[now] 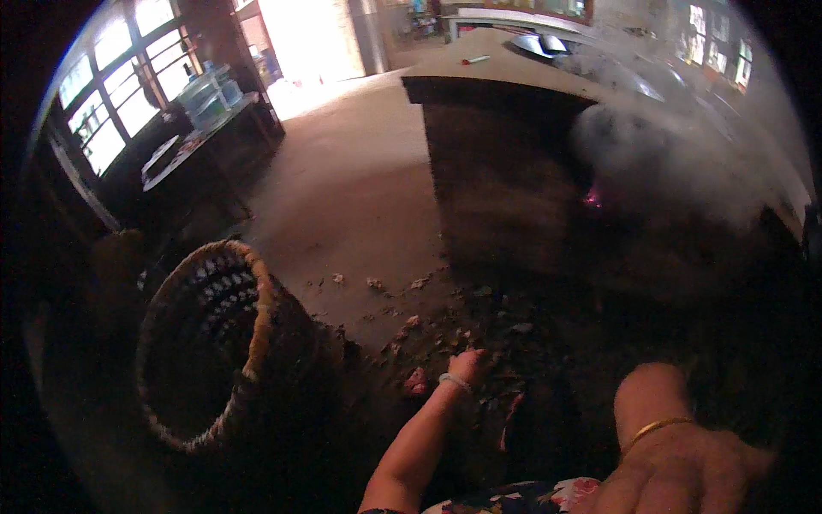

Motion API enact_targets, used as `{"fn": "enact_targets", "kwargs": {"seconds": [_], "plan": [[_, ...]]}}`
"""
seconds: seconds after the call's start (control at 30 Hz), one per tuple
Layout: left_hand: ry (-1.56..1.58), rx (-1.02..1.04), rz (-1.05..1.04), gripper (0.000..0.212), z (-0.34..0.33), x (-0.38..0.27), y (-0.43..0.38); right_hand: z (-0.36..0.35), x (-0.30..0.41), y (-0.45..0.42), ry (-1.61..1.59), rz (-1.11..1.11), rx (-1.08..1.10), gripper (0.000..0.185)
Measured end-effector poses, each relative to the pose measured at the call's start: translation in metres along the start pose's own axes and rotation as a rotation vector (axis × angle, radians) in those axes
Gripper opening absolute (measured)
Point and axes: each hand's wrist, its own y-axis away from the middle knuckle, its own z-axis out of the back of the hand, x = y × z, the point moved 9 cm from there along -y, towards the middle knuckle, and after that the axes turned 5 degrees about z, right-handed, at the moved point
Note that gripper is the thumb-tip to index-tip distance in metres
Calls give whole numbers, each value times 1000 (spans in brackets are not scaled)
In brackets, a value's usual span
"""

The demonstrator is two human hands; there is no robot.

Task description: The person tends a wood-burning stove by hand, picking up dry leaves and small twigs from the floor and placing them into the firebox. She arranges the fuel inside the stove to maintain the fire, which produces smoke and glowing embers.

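Observation:
My left hand (469, 365) reaches down to the littered floor, with a pale bracelet (455, 381) around its wrist. Its fingers look curled among dry leaves and scraps (411, 327); shadow hides whether they hold any. Beside that wrist lies a crumpled reddish scrap (416, 381). Close to the camera at lower right, my right hand (687, 462) is bent back toward me, a gold-coloured band (658, 425) at its wrist. Its fingertips run out of the frame, so its grip is hidden. Patterned cloth (539, 498) covers my lap.
A tall woven basket (260, 315) tilts at left. A dark-sided stove (501, 173) stands ahead, with a small glow (592, 198) at its side and smoke (668, 141) rising. Metal lids (539, 45) rest on top. Water jugs (209, 96) stand on a side table (212, 132) near a bright doorway (314, 51).

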Motion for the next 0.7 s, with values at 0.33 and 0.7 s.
{"fn": "enact_targets", "kwargs": {"seconds": [0.33,0.7], "plan": [[-206,-387,4,65,37,43,13,-93,51,34,326,85,208,45],[-70,-677,110,59,72,23,11,-154,83,98,826,159,199,42]]}}
